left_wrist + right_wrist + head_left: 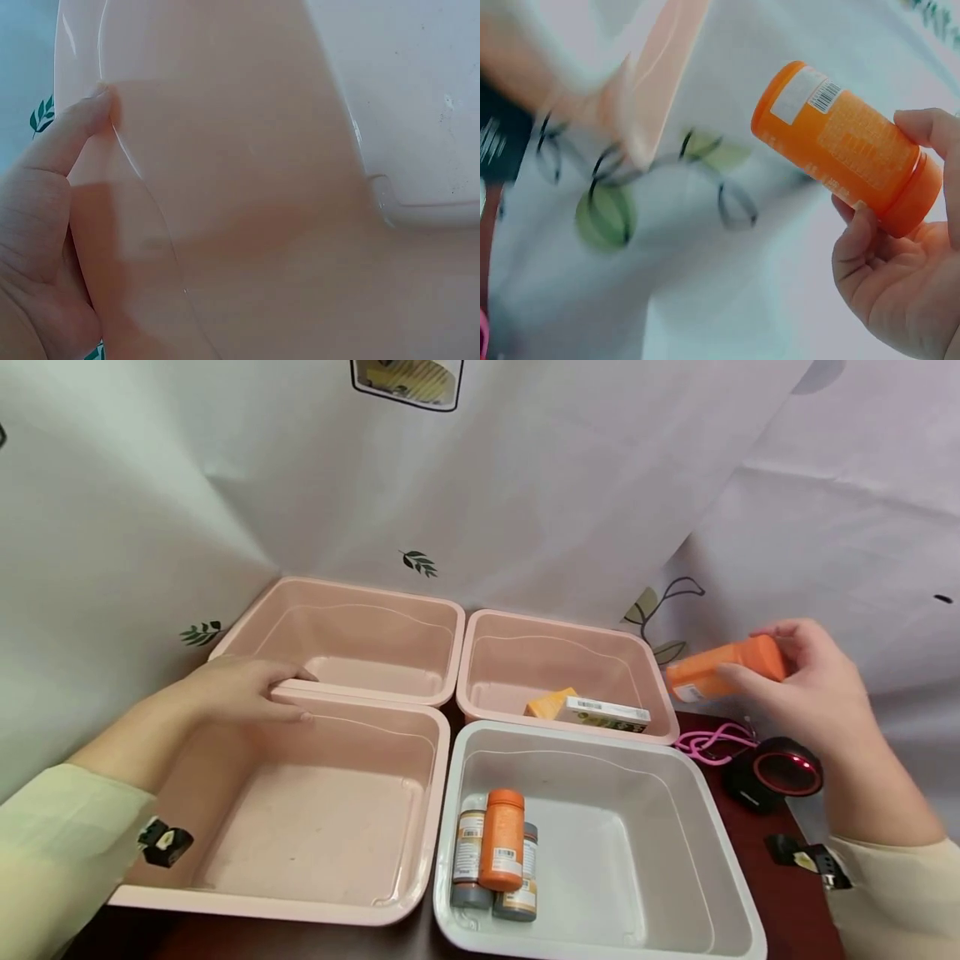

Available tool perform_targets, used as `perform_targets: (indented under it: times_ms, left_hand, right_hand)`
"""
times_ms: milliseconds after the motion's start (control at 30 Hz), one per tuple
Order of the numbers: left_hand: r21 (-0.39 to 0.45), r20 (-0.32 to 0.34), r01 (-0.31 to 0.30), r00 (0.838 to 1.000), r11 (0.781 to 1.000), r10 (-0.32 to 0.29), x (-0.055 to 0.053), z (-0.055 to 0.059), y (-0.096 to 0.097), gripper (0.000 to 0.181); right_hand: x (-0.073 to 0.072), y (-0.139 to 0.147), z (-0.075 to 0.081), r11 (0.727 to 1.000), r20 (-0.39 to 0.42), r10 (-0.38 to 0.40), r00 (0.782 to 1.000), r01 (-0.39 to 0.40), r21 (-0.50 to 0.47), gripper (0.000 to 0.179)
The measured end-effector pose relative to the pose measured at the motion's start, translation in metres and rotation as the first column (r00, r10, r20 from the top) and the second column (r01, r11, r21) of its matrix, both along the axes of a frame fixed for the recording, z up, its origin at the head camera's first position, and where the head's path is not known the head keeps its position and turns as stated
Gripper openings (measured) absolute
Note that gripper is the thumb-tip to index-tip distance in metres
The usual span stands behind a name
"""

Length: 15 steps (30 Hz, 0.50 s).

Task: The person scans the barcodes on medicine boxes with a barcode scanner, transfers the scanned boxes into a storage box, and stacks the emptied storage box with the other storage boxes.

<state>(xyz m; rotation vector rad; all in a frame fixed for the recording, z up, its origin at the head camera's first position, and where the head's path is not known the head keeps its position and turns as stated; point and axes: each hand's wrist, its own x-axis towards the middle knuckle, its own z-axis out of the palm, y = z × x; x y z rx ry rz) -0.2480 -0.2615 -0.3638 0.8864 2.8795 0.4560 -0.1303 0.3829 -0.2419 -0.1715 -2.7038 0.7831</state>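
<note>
My right hand [817,693] holds an orange bottle [723,668] by its cap end, above the right side of the bins. In the right wrist view the bottle [840,142] is tilted, with its barcode label showing. My left hand [232,692] grips the rim of the front left pink bin [375,703], thumb inside it and fingers over the far side. The left wrist view shows that thumb [82,124] against the bin's inner wall. Another orange bottle [504,839] lies on two grey-capped bottles [468,852] in the grey bin [600,739].
Behind the grey bin, a pink bin [558,625] holds a yellow box [550,703] and a white box [606,713]. A further pink bin [367,596] stands at the back left. A black scanner-like device [772,774] with a glowing red light and a pink cord [712,743] sit at the right.
</note>
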Motion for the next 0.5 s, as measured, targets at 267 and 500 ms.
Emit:
perform_targets:
  times_ms: [267,500]
  left_hand:
    - [-0.003,0.004,-0.010,1.000,1.000,0.010,0.000,-0.001,0.001,0.050]
    - [-0.002,0.017,-0.020,1.000,1.000,0.020,0.000,0.000,0.003,0.049]
  right_hand:
    - [-0.026,-0.069,0.003,0.972,-0.030,0.234,0.972,-0.233,0.035,0.059]
    - [-0.054,-0.130,0.009,0.871,0.014,0.476,0.879,-0.474,0.132,0.058]
